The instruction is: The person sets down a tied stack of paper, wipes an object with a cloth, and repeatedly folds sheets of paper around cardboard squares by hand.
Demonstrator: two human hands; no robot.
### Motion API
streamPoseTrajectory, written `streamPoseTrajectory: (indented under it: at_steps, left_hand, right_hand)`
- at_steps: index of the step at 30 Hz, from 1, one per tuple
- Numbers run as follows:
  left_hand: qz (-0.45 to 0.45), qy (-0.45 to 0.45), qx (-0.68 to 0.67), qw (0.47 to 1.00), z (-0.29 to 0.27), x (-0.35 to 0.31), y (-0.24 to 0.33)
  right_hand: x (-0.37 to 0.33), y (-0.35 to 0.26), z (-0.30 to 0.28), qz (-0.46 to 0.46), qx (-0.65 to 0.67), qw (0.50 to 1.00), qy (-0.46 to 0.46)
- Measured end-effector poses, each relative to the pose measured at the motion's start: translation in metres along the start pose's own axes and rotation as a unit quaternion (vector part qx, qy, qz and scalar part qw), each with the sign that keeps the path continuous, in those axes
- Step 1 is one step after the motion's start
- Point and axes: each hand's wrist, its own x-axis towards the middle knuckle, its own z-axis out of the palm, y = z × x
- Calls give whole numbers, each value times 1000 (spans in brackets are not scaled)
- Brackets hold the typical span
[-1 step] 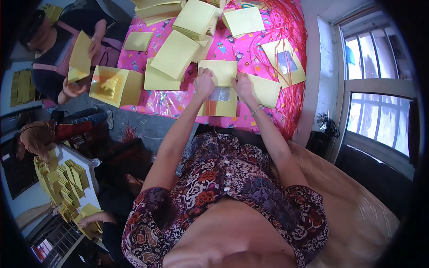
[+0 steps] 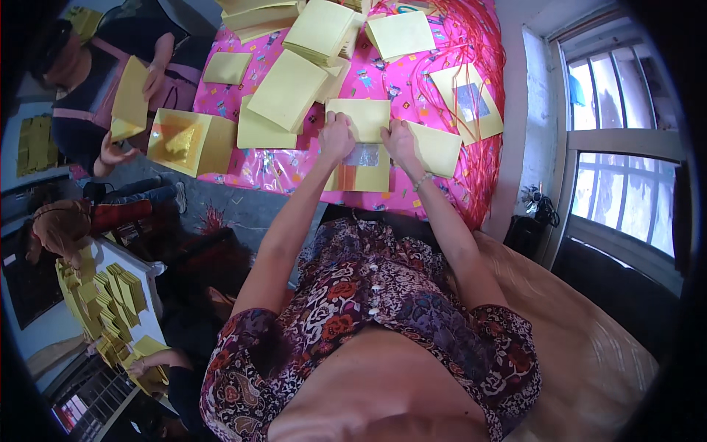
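From the head camera, my left hand (image 2: 336,138) and right hand (image 2: 401,141) press flat, fingers spread, on a yellow paper envelope (image 2: 364,163) at twelve o'clock on the pink tablecloth (image 2: 294,171). It looks light, thin and easily creased, best pinched at its edges. A shiny foil patch (image 2: 362,155) sits between my hands; my fingertips hide the fold beneath.

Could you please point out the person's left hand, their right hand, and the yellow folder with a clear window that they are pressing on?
left hand (image 2: 336,138), head view, back of the hand.
right hand (image 2: 400,141), head view, back of the hand.
yellow folder (image 2: 374,177), head view, lower yellow part beside the clear window.
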Motion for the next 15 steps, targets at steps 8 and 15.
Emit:
streamPoseTrajectory:
  at_steps: [8, 15]
  left_hand:
    - [14, 1, -20, 1000, 5, -4, -1]
    - [16, 11, -13, 1000, 3, -9, 0]
  right_hand:
    - [-9, -10, -12, -22, 26, 998, 52]
    - [-24, -51, -39, -108, 4, 994, 5]
